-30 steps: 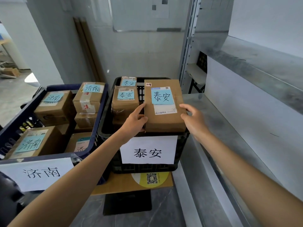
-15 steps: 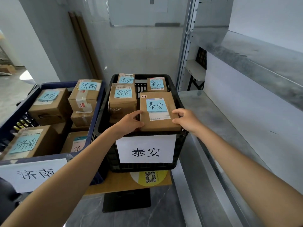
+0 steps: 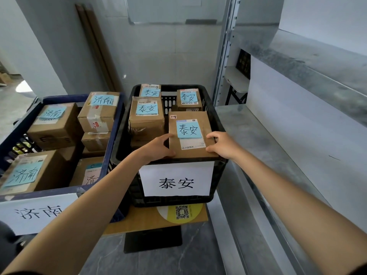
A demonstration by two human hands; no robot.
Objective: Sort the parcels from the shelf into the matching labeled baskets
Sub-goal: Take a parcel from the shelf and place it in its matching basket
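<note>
Brown cardboard parcel (image 3: 188,133), bearing a blue note (image 3: 188,129) handwritten 泰安, held between two hands at the near right corner of the black basket (image 3: 216,118). The left hand (image 3: 158,147) grips the parcel's left edge, thumb on top and fingers curled down the side. The right hand (image 3: 222,144) pinches the right edge, thumb at the near corner and fingers over the top.

A second ago the parcel was held higher, above the rim and over the parcels behind. It has since come down and toward the person, and its near edge now lies about level with the rim, just under both hands. Whether it rests fully on what lies beneath cannot be seen.

Directly below the hands, the basket's white label (image 3: 176,180) reads 泰安, the same characters as the note (so the destination matches). Beyond the hands, three further parcels with 泰安 notes stand in the same basket. Left of the left hand is the blue basket (image 3: 114,133), labelled 济南, which holds parcels with 济南 notes. The metal shelf (image 3: 258,139) runs to the right of the right hand.

Judgement: this placement is all but finished. What remains is to let go with both hands and draw them clear. Much of the shelf lies out of view, so how many parcels are left cannot be told.
</note>
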